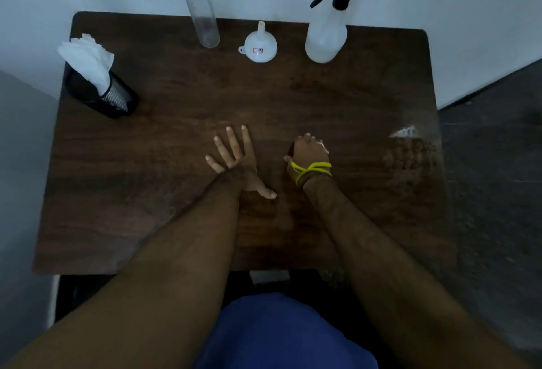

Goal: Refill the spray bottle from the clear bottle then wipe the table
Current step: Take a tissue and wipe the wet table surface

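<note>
A white spray bottle (325,34) with a black trigger head stands at the back right of the dark wooden table (176,192). A tall clear bottle (202,13) with a purple cap stands at the back centre. Between them a white funnel (260,45) rests mouth down. White tissues (88,63) stick out of a black mesh holder (108,95) at the back left. My left hand (234,160) lies flat on the table's middle with fingers spread. My right hand (309,153), with a yellow band at the wrist, rests beside it with fingers curled and nothing visible in them.
A pale, dusty smear (410,148) marks the table near its right edge. A light wall runs behind the table, and dark floor (492,163) lies to the right. My blue-clad lap (281,333) is below the table's front edge.
</note>
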